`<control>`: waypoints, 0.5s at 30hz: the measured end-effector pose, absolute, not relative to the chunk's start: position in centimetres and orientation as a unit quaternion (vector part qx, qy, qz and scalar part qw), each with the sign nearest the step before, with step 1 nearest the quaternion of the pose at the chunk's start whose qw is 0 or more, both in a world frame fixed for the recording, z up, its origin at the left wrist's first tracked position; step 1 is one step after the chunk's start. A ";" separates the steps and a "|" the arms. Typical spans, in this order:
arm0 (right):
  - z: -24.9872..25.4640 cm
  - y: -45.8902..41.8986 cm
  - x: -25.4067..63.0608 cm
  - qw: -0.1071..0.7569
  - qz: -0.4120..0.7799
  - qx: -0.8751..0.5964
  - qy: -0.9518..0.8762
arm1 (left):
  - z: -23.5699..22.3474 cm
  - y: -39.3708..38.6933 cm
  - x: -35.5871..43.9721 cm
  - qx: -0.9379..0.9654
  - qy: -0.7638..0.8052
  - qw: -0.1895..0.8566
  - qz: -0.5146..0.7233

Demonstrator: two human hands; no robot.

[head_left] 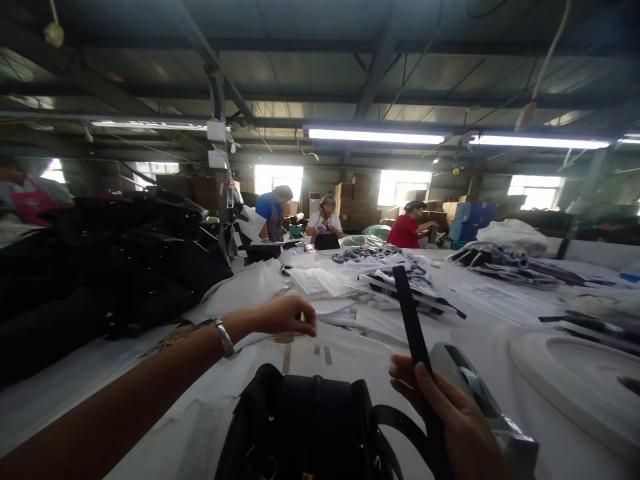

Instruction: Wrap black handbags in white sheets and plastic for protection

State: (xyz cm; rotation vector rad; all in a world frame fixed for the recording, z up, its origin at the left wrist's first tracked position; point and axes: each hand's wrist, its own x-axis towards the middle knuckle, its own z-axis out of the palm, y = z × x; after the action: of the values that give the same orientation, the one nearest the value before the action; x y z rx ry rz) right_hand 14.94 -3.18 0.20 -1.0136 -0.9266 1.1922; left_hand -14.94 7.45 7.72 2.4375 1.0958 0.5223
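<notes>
A black bag stands upright in front of me at the bottom of the view. My right hand is closed around a black strap, whose free end points up and whose lower part loops toward the bag. Over the pile of white foam sheets beyond the bag, my left hand has its fingers curled, with thumb and fingertips close together. Whether anything thin is pinched there I cannot make out. A tape dispenser, greyish, sits just behind my right hand.
A large heap of black bags fills the left side. On the right lie a wide white roll and bundles of grey and black strips. Several people work across the table, including a person in red. Cords hang overhead.
</notes>
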 end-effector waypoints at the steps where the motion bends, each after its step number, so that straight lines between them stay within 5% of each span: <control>1: 0.0 -3.0 15.1 0.610 0.534 -0.435 -0.392 | 7.3 8.1 -16.4 0.862 0.416 0.214 0.194; 9: 0.7 -1.8 13.0 0.577 0.600 -0.386 -0.398 | 5.4 3.5 -17.5 0.734 0.525 0.190 0.387; 15: 2.1 -3.1 10.9 0.538 0.663 -0.327 -0.405 | 3.0 -2.5 -9.6 0.718 0.380 0.514 0.274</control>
State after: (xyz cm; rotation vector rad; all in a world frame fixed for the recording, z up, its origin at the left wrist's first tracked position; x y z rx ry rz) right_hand 10.93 -3.10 2.12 -0.7785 -0.9623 1.5766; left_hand -9.56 -2.48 3.03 1.7267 0.9133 0.6573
